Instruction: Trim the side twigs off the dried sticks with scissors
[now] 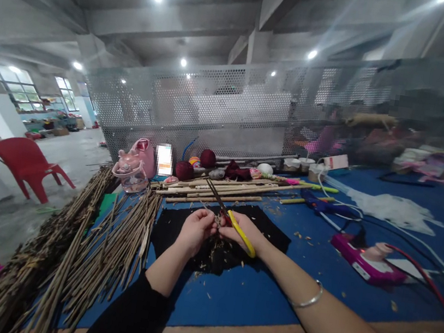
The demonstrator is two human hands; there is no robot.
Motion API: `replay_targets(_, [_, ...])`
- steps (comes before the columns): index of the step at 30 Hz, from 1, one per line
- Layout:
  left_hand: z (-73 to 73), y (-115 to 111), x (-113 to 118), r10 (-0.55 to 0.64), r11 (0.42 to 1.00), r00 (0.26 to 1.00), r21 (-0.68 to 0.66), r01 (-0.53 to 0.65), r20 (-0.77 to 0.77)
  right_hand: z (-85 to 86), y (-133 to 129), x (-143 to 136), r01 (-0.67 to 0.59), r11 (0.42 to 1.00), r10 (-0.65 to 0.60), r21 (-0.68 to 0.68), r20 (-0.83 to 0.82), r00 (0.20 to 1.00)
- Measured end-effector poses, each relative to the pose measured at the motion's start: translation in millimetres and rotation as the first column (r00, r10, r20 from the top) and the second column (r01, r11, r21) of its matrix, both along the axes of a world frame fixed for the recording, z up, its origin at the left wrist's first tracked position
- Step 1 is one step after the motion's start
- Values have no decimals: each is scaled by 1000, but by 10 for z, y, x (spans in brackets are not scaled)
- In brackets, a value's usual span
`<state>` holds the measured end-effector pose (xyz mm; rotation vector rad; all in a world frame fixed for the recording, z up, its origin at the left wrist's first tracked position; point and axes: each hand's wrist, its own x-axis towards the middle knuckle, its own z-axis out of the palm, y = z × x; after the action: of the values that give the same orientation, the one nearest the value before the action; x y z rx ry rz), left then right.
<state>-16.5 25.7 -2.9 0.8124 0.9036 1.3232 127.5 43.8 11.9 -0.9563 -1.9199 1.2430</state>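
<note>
blue-topped table point(194, 308) fills lower view, wood front edge nearest the person. biggest on it: dark stick bundle point(62, 210) along l. side, w/ loose thin sticks point(113, 250) fanned beside it, running roughly front-to-back. black cloth point(271, 239) lies mid-table, crumpled outline, bits scattered on it. peeled sticks point(210, 189) lie about crosswise past the cloth's far edge. purple power strip point(373, 267) to r., well apart from hands; blue glue gun point(319, 204) beyond it.

open room: bare blue strip btwn cloth & front edge, more btwn cloth & power strip. l. side tighter, sticks reach near cloth's l. edge.

r hand point(243, 233) comes in from lower r., forearm long & slanted, silver bangle point(311, 296) near wrist. l hand point(194, 231) from lower l., black sleeve pushed up the forearm. both over cloth, fingertips nearly meeting.

yellow-handled scissors point(245, 241) in r hand, above cloth: long axis diagonal, blades pointing away & l., handle end back toward person & r. blade gap: can't tell.

l fingers narrow, pinching small dry bit point(218, 221); r fingertips also narrow at same bit, scissors kept in that hand. bit's own axis too small to tell.
</note>
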Motion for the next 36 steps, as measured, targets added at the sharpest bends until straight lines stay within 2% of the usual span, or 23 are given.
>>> replay_targets(5, [-5, -10, 22, 59, 998, 998, 0, -59, -12, 2, 2, 5, -26, 998, 25, 49, 9, 1000])
replay_targets(8, [4, -16, 6, 89, 995, 995, 48, -87, -44, 55, 45, 103, 91, 984, -115, 153, 155, 981])
replay_targets(11, [33, -52, 8, 77, 990, 991, 123, -64, -106, 95, 90, 216, 175, 932, -284, 318, 340, 897])
replay_targets(14, [73, -112, 45, 36, 985, 985, 174, -6, -168, 84, 105, 265, 127, 918, -300, 375, 447, 843])
replay_targets(17, [104, -166, 99, 6, 985, 970, 169, 36, -242, 54, 78, 247, 70, 913, -273, 402, 476, 836])
replay_targets(22, [97, -199, 158, 26, 985, 942, 171, 34, -334, 62, 2, 218, 67, 931, -238, 359, 458, 856])
replay_targets(29, [60, -208, 163, 122, 976, 927, 211, -47, -355, 72, -25, 219, 92, 954, -221, 287, 459, 861])
replay_targets(36, [57, -233, 191, 94, 979, 917, 203, -15, -388, 76, -33, 245, 95, 962, -211, 257, 476, 854])
